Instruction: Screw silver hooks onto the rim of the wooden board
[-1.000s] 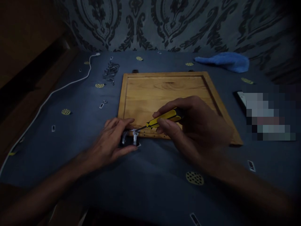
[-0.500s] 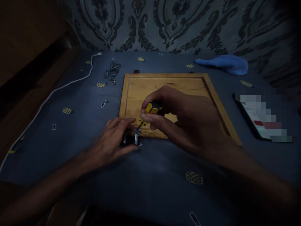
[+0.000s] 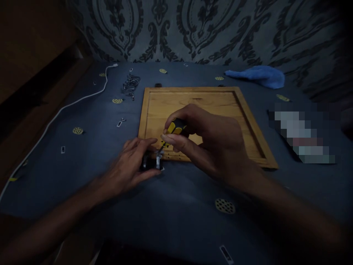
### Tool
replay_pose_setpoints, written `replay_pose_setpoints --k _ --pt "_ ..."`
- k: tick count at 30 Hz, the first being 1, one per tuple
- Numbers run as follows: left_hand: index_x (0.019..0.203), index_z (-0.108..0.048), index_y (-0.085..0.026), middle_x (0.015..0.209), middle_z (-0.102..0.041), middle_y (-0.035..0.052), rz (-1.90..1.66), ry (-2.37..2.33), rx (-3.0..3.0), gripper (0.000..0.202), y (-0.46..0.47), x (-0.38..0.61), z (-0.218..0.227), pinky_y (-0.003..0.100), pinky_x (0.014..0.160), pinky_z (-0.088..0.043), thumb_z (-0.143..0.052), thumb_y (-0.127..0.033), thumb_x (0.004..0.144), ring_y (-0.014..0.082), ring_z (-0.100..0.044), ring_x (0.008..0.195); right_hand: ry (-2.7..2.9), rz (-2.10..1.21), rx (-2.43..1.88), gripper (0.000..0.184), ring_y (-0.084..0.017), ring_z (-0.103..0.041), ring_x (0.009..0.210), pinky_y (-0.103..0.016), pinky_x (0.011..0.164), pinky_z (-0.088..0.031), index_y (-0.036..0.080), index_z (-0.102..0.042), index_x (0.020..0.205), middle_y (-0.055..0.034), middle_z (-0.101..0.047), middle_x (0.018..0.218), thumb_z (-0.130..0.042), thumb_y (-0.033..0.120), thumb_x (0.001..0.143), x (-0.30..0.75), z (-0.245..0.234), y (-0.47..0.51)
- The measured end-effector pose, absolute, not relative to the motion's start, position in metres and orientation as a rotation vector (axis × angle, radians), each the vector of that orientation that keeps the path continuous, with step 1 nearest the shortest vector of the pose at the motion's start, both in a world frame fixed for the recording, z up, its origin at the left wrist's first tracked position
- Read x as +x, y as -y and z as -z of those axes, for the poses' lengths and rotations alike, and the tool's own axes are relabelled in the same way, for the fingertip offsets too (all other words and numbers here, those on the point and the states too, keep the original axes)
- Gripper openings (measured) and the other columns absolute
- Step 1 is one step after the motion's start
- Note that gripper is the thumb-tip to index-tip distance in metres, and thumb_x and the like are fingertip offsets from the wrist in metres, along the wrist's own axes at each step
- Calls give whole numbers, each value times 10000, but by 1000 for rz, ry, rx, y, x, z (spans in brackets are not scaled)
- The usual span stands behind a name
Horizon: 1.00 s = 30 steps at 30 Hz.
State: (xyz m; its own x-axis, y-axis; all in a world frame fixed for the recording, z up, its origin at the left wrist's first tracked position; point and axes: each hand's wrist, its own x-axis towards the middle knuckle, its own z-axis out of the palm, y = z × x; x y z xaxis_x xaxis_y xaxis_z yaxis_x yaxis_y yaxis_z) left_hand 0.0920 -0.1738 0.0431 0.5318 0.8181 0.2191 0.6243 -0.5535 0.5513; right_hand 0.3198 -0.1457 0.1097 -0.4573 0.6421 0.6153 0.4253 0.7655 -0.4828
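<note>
A wooden board (image 3: 190, 101) with a raised frame lies flat on the blue patterned cloth. At its front left corner sits a small black and shiny metal fitting (image 3: 158, 162) that looks like a caster. My left hand (image 3: 131, 160) grips this fitting, thumb at the near side and fingers at the far side, partly over the board. Between thumb and fingers, my right hand (image 3: 215, 140) holds a short yellow and black screwdriver (image 3: 175, 127). It is tilted, and its tip meets the fitting's metal plate; the screw itself is too small to make out. Small dark holes show along the board's front edge.
Behind the board on the left lies a heap of small metal pieces (image 3: 131, 84). A white cable (image 3: 79, 98) runs along the left side. A blue cloth (image 3: 260, 77) lies at the back right, near a flat, partly blurred object (image 3: 300, 136). A patterned backdrop (image 3: 190, 29) rises behind.
The view has shifted slightly, moving the scene a little to the left. Both hands keep their grips, and the screwdriver's tip stays at the fitting.
</note>
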Motion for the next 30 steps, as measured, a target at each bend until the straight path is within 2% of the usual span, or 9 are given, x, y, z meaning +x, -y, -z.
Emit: replay_pose_setpoints --k 7,10,13,17,21,23,27,30 --pt "1437 -439 -295 1220 -702 79 -652 -1184 2353 594 175 92 -42 524 950 -542 -731 -421 936 339 -652 1139 2052 -299 -801 107 -142 -660 690 -282 636 -549 236 -630 945 10 -709 837 -635 310 1023 311 -103 150" --pt "1437 -436 -303 1214 -706 72 -674 -1189 2356 612 175 91 -40 523 966 -537 -752 -413 924 335 -658 1146 2026 -346 -798 135 -136 -651 661 -278 602 -537 236 -637 910 19 -695 804 -687 331 992 312 -106 151" --pt "1448 -418 -295 1199 -723 70 -678 -1182 2373 653 174 91 -39 524 972 -531 -775 -403 912 329 -664 1134 1798 -406 -835 204 -127 -636 592 -279 542 -534 244 -607 865 28 -661 756 -707 375 986 315 -117 151" --pt "1490 -395 -290 1224 -728 82 -685 -1138 2397 699 173 89 -38 522 996 -520 -779 -422 922 321 -650 1161 1433 -496 -792 256 -127 -637 570 -273 496 -544 250 -556 802 28 -619 738 -719 333 982 321 -125 146" --pt "1491 -408 -299 1228 -718 90 -716 -1127 2420 700 173 87 -40 530 984 -535 -783 -450 920 321 -658 1154 1385 -774 -865 316 -134 -684 580 -265 541 -579 219 -597 845 38 -636 727 -822 438 879 335 -100 136" --pt "1475 -428 -312 1238 -709 90 -737 -1165 2389 674 173 84 -45 536 979 -549 -775 -475 921 322 -664 1156 1449 -807 -956 339 -134 -691 608 -257 567 -575 208 -606 836 31 -644 741 -847 445 838 345 -81 135" --pt "1431 -474 -303 1259 -707 97 -788 -1299 2218 535 170 73 -60 491 931 -595 -686 -492 978 318 -684 1185 1702 -618 -1115 126 -152 -681 716 -258 618 -532 201 -669 881 -13 -712 815 -740 302 908 365 -53 139" --pt "1320 -562 -284 1217 -745 74 -824 -1392 2115 387 165 63 -68 466 939 -598 -648 -478 996 301 -710 1163 1897 -440 -1093 43 -178 -694 745 -289 644 -520 206 -682 896 -24 -735 840 -703 240 913 376 -40 142"
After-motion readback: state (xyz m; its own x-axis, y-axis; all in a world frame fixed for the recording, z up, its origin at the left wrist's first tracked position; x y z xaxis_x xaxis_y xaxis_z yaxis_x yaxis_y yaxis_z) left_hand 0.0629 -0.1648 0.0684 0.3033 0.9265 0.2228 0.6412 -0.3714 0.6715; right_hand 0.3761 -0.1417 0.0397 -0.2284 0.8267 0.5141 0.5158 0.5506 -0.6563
